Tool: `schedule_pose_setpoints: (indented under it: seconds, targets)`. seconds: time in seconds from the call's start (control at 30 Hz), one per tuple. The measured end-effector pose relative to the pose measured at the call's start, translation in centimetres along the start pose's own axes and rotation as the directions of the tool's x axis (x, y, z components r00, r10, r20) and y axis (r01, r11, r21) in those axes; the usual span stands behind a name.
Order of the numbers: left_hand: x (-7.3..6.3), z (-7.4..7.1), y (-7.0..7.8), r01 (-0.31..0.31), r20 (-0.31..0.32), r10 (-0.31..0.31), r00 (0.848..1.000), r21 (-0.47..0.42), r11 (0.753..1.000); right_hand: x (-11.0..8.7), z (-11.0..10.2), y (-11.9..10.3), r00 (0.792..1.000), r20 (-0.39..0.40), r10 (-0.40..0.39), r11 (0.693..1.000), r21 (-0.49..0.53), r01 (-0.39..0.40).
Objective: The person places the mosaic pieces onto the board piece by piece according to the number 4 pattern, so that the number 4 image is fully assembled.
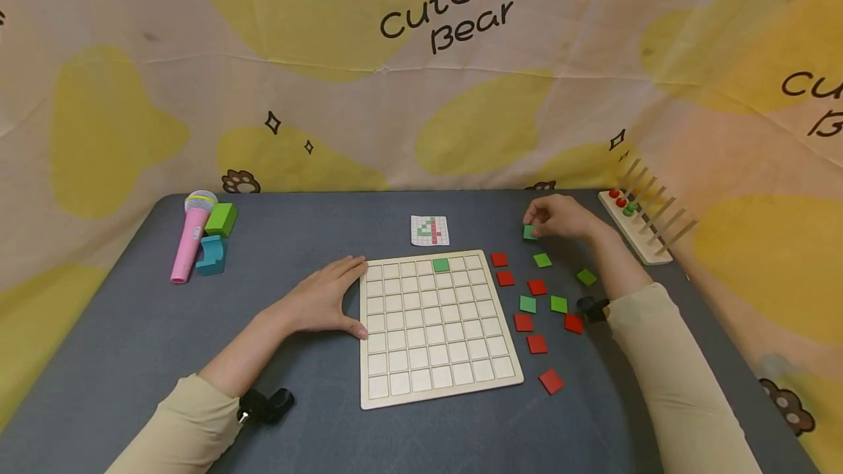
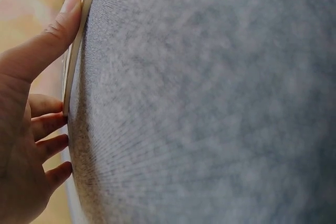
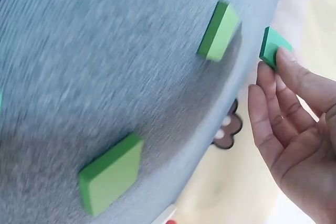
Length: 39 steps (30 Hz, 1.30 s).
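A cream grid board (image 1: 421,402) lies in the middle of the table, one green tile (image 1: 440,265) in its top row. My left hand (image 1: 323,298) rests at the board's left edge, thumb and fingertips spread along it; the left wrist view shows the thumb (image 2: 58,32) against the rim. Beyond the board's upper right corner, my right hand (image 1: 560,216) pinches a green square tile (image 3: 272,50) between thumb and fingertips. Loose green tiles (image 1: 542,260) and red tiles (image 1: 536,344) are scattered right of the board.
A small pattern card (image 1: 430,230) lies behind the board. At the far right stands a peg rack (image 1: 648,243) with red and green beads. A pink toy microphone (image 1: 189,243), a green block (image 1: 221,219) and a teal block (image 1: 211,255) sit at the left.
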State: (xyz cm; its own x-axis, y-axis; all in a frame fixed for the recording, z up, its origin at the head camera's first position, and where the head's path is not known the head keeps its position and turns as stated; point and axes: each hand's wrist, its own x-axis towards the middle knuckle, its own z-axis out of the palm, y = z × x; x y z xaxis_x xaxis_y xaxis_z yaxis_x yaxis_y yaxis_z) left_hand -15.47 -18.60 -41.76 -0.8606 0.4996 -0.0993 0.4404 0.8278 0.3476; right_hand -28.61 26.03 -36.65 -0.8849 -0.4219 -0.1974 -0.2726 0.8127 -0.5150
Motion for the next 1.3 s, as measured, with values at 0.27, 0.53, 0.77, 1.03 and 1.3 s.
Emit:
schedule_pose_setpoints:
  seconds: [0.27,0.53,0.77,1.03,1.3]
  targets:
    - [0.0,0.1,-0.1,0.005,0.0,-0.005,1.0,-0.007,1.0,0.6,1.0,-2.0,0.997,-0.025,-0.072,0.997,0.023,0.073]
    - [-0.1,0.2,-0.2,0.001,0.005,-0.001,1.0,-0.013,1.0,1.0,2.4,-4.8,0.992,-0.016,-0.124,0.99,0.066,0.125]
    - [-0.1,0.3,-0.3,-0.004,0.001,0.004,1.0,-0.006,1.0,1.4,3.8,-7.7,0.981,0.015,-0.194,0.979,0.071,0.192]
    - [-0.1,0.3,-0.2,-0.005,0.0,0.005,1.0,-0.008,1.0,1.7,5.5,-9.8,0.96,0.06,-0.275,0.96,0.075,0.271]
    - [-0.1,0.2,-0.3,-0.001,0.003,0.001,1.0,-0.017,1.0,1.7,6.7,-11.1,0.934,0.086,-0.347,0.936,0.092,0.34]
